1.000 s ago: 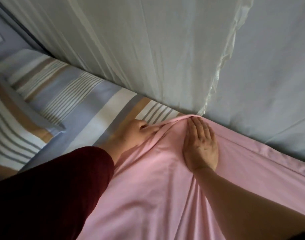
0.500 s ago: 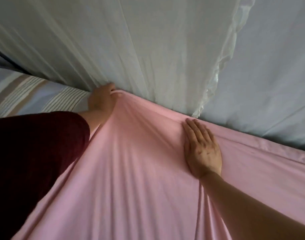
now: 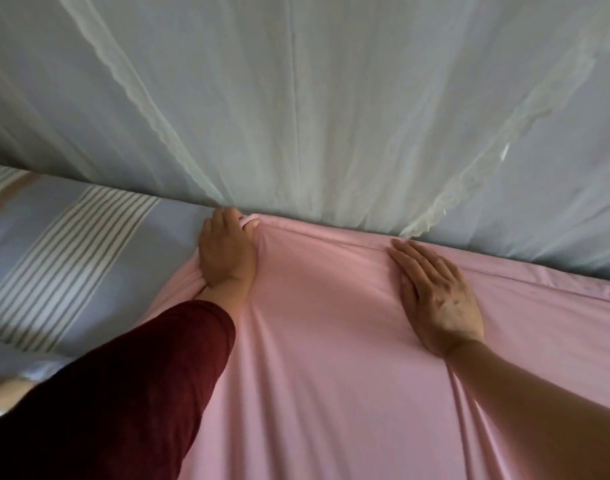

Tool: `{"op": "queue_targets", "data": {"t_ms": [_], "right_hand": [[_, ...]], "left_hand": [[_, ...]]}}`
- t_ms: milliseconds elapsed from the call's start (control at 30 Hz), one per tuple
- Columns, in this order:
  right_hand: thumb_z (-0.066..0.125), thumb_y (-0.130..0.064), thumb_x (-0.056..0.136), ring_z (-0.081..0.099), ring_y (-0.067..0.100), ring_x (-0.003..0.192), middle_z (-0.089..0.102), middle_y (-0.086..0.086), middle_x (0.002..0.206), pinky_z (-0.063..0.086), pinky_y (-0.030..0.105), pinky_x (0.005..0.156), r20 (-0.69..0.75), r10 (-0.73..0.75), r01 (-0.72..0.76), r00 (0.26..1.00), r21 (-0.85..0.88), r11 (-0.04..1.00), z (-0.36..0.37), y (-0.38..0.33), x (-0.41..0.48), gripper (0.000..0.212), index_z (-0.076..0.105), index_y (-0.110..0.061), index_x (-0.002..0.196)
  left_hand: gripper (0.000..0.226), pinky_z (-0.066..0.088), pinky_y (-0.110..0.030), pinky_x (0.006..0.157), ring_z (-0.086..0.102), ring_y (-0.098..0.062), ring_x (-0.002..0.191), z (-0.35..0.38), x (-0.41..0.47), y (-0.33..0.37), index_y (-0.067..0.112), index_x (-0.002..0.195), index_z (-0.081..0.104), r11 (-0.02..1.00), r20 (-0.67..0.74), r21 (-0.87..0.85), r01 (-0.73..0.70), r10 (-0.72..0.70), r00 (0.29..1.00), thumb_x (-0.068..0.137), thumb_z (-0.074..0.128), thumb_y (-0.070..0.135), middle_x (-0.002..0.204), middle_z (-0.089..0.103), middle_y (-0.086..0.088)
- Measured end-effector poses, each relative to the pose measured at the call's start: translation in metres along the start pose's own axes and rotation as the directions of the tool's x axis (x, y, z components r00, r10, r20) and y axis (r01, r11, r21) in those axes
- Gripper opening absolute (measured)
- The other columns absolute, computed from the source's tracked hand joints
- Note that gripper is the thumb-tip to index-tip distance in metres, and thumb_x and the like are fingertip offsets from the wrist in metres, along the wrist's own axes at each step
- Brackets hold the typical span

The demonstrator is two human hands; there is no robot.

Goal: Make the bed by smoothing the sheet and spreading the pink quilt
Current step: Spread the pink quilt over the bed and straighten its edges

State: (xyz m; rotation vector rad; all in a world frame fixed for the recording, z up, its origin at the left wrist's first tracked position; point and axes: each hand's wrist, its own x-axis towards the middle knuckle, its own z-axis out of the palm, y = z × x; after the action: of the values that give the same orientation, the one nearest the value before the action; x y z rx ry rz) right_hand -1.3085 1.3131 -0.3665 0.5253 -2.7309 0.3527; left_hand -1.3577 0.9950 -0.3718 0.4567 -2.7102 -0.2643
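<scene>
Your left hand [image 3: 227, 254] pinching the pink quilt's [image 3: 331, 341] corner by the net curtain [image 3: 296, 116], your right hand [image 3: 438, 299] flat on it, fingers straight, together

Thin pale green net [image 3: 331, 98] across the top of the frame.
One frilly edge [image 3: 133, 95] runs down from the upper left, another frilly edge [image 3: 469, 178] from the upper right, with soft folds between them.
</scene>
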Motion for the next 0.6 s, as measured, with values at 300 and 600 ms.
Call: {"op": "queue_targets", "data": {"t_ms": [300, 600], "right_hand": [[0.052, -0.019, 0.093, 0.039, 0.022, 0.138, 0.048, 0.002, 0.145, 0.023, 0.042, 0.117, -0.006, 0.113, -0.112, 0.994, 0.091, 0.989, 0.057, -0.126, 0.044, 0.047, 0.05, -0.013, 0.139], [0.038, -0.033, 0.094, 0.037, 0.02, 0.14, 0.046, -0.001, 0.148, 0.024, 0.042, 0.116, 0.006, 0.147, -0.147, 0.989, -0.001, 0.989, 0.06, -0.129, 0.048, 0.051, 0.049, -0.017, 0.141]], "left_hand": [[0.035, 0.045, -0.04, 0.066, 0.058, -0.034, 0.08, 0.006, -0.002, -0.001, 0.011, 0.085, 0.057, 1.0, -0.044, -0.004, -0.027, 0.027, 0.999, 0.091, 0.043, 0.042, 0.088, 0.06, -0.013], [0.04, 0.045, -0.038, 0.067, 0.062, -0.036, 0.08, -0.01, 0.006, -0.012, 0.01, 0.088, 0.059, 0.987, 0.016, -0.157, -0.036, 0.039, 0.999, 0.086, 0.053, 0.049, 0.085, 0.065, -0.014]]}}
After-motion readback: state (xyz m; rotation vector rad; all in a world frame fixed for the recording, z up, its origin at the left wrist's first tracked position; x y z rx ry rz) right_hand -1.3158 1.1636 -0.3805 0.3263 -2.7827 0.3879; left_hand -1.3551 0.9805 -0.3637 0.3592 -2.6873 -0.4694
